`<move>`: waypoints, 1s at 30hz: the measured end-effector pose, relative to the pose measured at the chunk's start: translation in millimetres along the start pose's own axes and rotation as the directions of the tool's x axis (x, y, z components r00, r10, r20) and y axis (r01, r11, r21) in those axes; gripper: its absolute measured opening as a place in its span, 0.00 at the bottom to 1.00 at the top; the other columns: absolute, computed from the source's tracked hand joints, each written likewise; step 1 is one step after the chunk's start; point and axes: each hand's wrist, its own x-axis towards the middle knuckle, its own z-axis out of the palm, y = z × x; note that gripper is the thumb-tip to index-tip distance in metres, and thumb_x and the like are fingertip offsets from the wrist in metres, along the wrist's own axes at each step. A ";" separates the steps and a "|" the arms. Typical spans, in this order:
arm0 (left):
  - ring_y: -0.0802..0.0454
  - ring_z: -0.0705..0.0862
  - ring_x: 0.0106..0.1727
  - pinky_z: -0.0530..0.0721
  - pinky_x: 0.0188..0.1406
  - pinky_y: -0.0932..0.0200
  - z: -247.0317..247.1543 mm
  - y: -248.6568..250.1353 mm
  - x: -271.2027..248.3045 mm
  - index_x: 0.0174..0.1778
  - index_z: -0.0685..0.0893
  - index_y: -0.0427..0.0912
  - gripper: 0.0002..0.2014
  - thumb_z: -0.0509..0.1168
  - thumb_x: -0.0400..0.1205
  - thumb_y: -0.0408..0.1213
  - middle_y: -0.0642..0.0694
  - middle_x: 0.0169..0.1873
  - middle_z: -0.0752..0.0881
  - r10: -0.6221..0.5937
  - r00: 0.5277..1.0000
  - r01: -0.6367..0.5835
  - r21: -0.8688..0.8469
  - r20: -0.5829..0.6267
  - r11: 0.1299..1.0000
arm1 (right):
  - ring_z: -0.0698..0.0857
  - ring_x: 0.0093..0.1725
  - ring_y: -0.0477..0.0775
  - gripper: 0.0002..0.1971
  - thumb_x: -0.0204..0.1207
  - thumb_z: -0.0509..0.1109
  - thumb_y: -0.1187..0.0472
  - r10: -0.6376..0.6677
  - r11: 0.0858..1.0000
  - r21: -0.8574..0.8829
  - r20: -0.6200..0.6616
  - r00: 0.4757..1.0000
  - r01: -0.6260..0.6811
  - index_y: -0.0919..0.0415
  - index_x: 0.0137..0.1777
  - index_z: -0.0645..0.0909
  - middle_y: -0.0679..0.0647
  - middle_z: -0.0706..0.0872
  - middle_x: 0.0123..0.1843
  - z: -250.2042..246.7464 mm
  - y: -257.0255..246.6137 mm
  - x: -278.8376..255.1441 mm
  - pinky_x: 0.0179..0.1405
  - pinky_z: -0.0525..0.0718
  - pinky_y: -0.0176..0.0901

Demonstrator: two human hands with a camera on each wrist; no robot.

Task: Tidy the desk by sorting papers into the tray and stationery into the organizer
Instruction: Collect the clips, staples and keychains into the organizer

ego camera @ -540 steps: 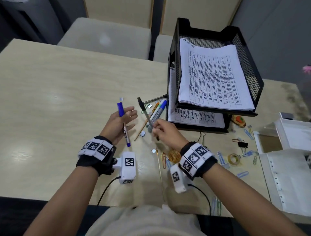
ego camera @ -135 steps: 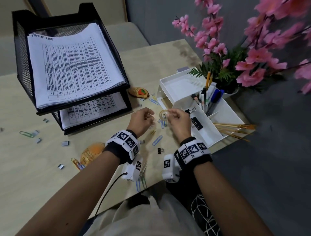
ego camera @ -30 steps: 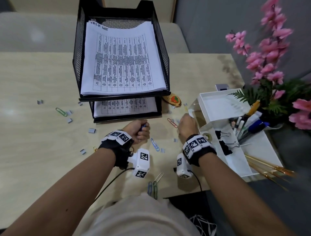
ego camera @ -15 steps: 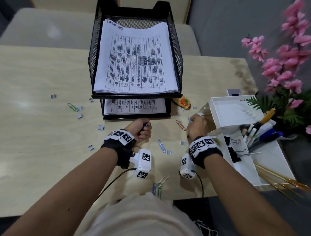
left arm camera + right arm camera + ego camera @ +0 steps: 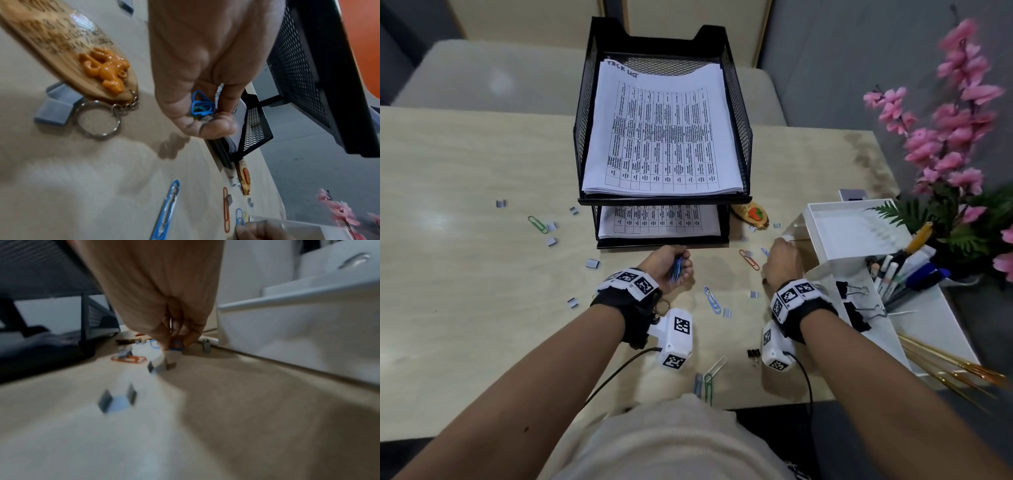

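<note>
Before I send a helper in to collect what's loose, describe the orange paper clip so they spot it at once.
Start at the black mesh paper tray. On the bare desk just in front of the tray's right front corner, left of the right hand, lies the orange paper clip. It is the only orange clip; those nearby are blue, and a small grey staple block rests against it.

Bare counter (image 5: 465, 164) lies open at left — the black tray (image 5: 736, 102) blocks the middle, the white organizer (image 5: 825, 274) and pink flowers (image 5: 945, 137) crowd the right.
</note>
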 end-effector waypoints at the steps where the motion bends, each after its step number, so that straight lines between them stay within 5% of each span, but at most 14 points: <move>1: 0.59 0.73 0.09 0.71 0.09 0.74 -0.8 -0.7 0.0 0.29 0.67 0.43 0.19 0.48 0.87 0.38 0.51 0.10 0.73 0.002 1.000 -0.002 -0.009 -0.001 1.000 | 0.80 0.60 0.68 0.08 0.75 0.60 0.75 0.030 0.996 0.079 0.001 1.000 -0.030 0.72 0.53 0.77 0.71 0.82 0.58 -2.1 -0.9 0.1 0.51 0.79 0.51; 5: 0.52 0.85 0.18 0.82 0.15 0.68 3.6 -4.4 0.8 0.32 0.72 0.37 0.20 0.48 0.88 0.39 0.41 0.25 0.80 0.019 1.000 -0.019 -0.070 -0.007 0.997 | 0.84 0.38 0.52 0.13 0.73 0.66 0.75 -0.025 0.835 0.551 0.035 0.999 0.002 0.59 0.31 0.78 0.59 0.85 0.37 -21.2 -23.1 -19.6 0.35 0.79 0.33; 8: 0.45 0.87 0.24 0.85 0.16 0.64 13.2 -8.6 1.4 0.36 0.76 0.34 0.23 0.45 0.88 0.44 0.37 0.25 0.85 -0.011 0.999 0.015 -0.087 0.044 0.996 | 0.82 0.26 0.37 0.11 0.73 0.69 0.74 -0.189 0.660 0.751 0.175 0.966 -0.007 0.60 0.33 0.81 0.52 0.81 0.31 -31.2 -42.5 -39.5 0.22 0.76 0.21; 11: 0.50 0.79 0.12 0.80 0.13 0.69 20.4 -9.1 1.8 0.35 0.75 0.34 0.24 0.44 0.89 0.44 0.39 0.15 0.81 -0.036 0.996 0.045 -0.119 0.080 0.992 | 0.86 0.37 0.42 0.07 0.75 0.66 0.72 -0.069 0.760 0.649 0.022 0.997 0.038 0.67 0.42 0.87 0.57 0.87 0.38 -32.7 -40.0 -19.1 0.34 0.83 0.28; 14: 0.58 0.69 0.07 0.64 0.07 0.76 18.1 -3.3 -0.8 0.29 0.67 0.41 0.21 0.43 0.88 0.42 0.47 0.10 0.73 -0.077 0.990 0.084 -0.060 0.115 0.995 | 0.84 0.57 0.65 0.13 0.76 0.59 0.74 0.122 0.890 0.449 -0.058 0.991 -0.083 0.73 0.50 0.85 0.70 0.87 0.53 -27.9 -20.0 7.5 0.55 0.82 0.48; 18: 0.61 0.61 0.05 0.53 0.01 0.72 5.3 6.5 -1.6 0.28 0.63 0.44 0.19 0.44 0.87 0.39 0.51 0.09 0.67 -0.090 0.989 0.091 -0.001 0.113 0.996 | 0.84 0.57 0.68 0.12 0.78 0.61 0.71 0.172 0.941 0.306 -0.060 0.983 -0.146 0.77 0.57 0.80 0.72 0.84 0.56 -9.3 -1.3 18.7 0.49 0.78 0.46; 24: 0.61 0.60 0.05 0.52 0.00 0.71 -9.1 7.7 -2.4 0.27 0.62 0.44 0.20 0.45 0.88 0.41 0.52 0.08 0.65 -0.106 0.992 0.108 -0.017 0.075 0.994 | 0.78 0.62 0.68 0.09 0.76 0.62 0.72 0.068 0.985 0.165 -0.047 0.997 -0.059 0.77 0.52 0.80 0.72 0.81 0.59 7.9 -4.9 14.3 0.61 0.77 0.52; 30: 0.61 0.60 0.04 0.52 0.01 0.73 -8.8 3.1 0.7 0.27 0.62 0.45 0.20 0.45 0.87 0.42 0.52 0.08 0.65 -0.129 0.989 0.134 -0.068 0.075 0.989 | 0.81 0.59 0.66 0.08 0.74 0.61 0.71 0.093 0.946 0.304 0.066 0.993 -0.109 0.69 0.47 0.82 0.67 0.85 0.54 6.4 -4.6 9.7 0.52 0.78 0.45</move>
